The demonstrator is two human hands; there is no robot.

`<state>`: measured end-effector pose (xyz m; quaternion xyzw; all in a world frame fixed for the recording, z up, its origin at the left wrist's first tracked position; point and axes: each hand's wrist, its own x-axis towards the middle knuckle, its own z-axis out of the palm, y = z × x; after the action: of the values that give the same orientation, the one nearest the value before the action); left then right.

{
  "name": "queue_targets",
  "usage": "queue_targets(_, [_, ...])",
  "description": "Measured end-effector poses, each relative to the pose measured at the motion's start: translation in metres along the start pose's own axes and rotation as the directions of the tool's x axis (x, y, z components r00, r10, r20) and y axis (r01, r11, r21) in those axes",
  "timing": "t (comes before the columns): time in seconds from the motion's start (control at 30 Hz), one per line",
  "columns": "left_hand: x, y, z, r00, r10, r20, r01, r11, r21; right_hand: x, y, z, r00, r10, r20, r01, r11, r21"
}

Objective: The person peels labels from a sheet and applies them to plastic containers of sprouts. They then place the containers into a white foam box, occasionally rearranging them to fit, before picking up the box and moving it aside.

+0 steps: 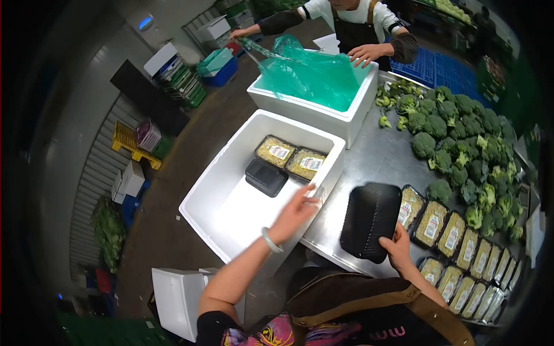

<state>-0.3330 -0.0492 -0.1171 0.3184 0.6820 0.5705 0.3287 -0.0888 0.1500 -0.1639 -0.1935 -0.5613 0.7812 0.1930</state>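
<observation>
My right hand (396, 247) grips the edge of a black plastic tray (371, 222), its ribbed underside facing me, above the metal table. What the tray contains is hidden. My left hand (297, 213), a little blurred, has its fingers stretched out over the near right wall of a white foam box (216, 219) and holds nothing. Inside that box lie two labelled, film-wrapped trays of pale yellowish food (276, 151), side by side. Beside them sits another black tray (266, 177), bottom up. Rows of similar labelled packs (451, 233) stand on the table at my right.
A heap of broccoli (456, 127) covers the far right of the metal table (363, 164). Across from me, a person (360, 26) handles green plastic film (317, 78) in a second foam box (311, 109). Crates (182, 83) stand along the left wall.
</observation>
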Motion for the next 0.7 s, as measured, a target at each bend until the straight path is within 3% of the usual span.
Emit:
queue_targets(0.03, [0.005, -0.007, -0.033, 0.998, 0.014, -0.069, -0.010, 0.998, 0.057, -0.001, 0.013, -0.012, 0.998, 0.066, -0.001, -0.066, 0.984, -0.168])
queue_targets(0.07, [0.011, -0.017, -0.065, 0.976, -0.079, -0.205, 0.101, 0.990, 0.102, -0.004, 0.027, -0.016, 0.991, 0.131, -0.022, -0.131, 0.936, -0.327])
queue_targets(0.1, [0.018, -0.031, -0.094, 0.929, -0.156, -0.335, 0.210, 0.969, 0.132, -0.003, 0.042, -0.013, 1.000, 0.018, 0.003, -0.012, 0.805, -0.594])
queue_targets(0.17, [0.028, -0.085, -0.142, 0.871, 0.008, -0.491, 0.338, 0.715, 0.612, -0.003, 0.074, -0.003, 0.980, -0.149, 0.134, 0.175, 0.308, -0.935])
queue_targets(0.23, [0.045, -0.100, -0.166, 0.919, -0.113, -0.378, 0.391, 0.378, 0.839, 0.001, 0.113, -0.005, 0.978, -0.016, 0.207, 0.207, 0.134, -0.969])
queue_targets(0.3, [0.060, -0.119, -0.176, 0.968, -0.046, -0.247, 0.251, 0.211, 0.945, -0.007, 0.149, -0.008, 0.963, 0.156, 0.221, 0.232, -0.054, -0.971])
queue_targets(0.33, [0.069, -0.125, -0.182, 0.987, -0.104, -0.123, 0.139, 0.163, 0.977, -0.008, 0.145, -0.003, 0.953, 0.203, 0.224, 0.248, -0.100, -0.964])
queue_targets(0.4, [0.089, -0.133, -0.186, 0.961, -0.240, 0.134, -0.110, 0.112, 0.988, 0.018, 0.076, 0.034, 0.928, 0.317, 0.195, 0.220, -0.043, -0.975])
queue_targets(0.43, [0.093, -0.127, -0.184, 0.950, -0.260, 0.172, -0.157, 0.078, 0.984, 0.039, 0.048, 0.052, 0.970, 0.207, 0.125, 0.130, -0.015, -0.991])
queue_targets(0.5, [0.102, -0.130, -0.195, 0.932, -0.250, 0.263, -0.269, 0.009, 0.963, 0.083, 0.010, 0.078, 0.979, -0.143, 0.143, 0.162, 0.133, -0.978])
queue_targets(0.53, [0.106, -0.137, -0.203, 0.930, -0.200, 0.308, -0.320, -0.031, 0.947, 0.107, -0.009, 0.098, 0.968, -0.187, 0.165, 0.201, 0.191, -0.961])
queue_targets(0.57, [0.105, -0.148, -0.210, 0.925, -0.155, 0.346, -0.360, -0.072, 0.930, 0.131, -0.020, 0.120, 0.941, -0.237, 0.243, 0.286, 0.163, -0.944])
queue_targets(0.6, [0.104, -0.156, -0.214, 0.917, -0.112, 0.382, -0.394, -0.115, 0.912, 0.156, -0.021, 0.142, 0.911, -0.241, 0.335, 0.381, 0.173, -0.908])
queue_targets(0.63, [0.105, -0.158, -0.215, 0.912, -0.104, 0.396, -0.407, -0.121, 0.905, 0.182, -0.018, 0.164, 0.916, -0.087, 0.393, 0.401, 0.135, -0.906])
queue_targets(0.7, [0.106, -0.151, -0.213, 0.901, -0.094, 0.424, -0.434, -0.141, 0.890, 0.228, 0.017, 0.195, 0.848, 0.045, 0.529, 0.531, -0.063, -0.845])
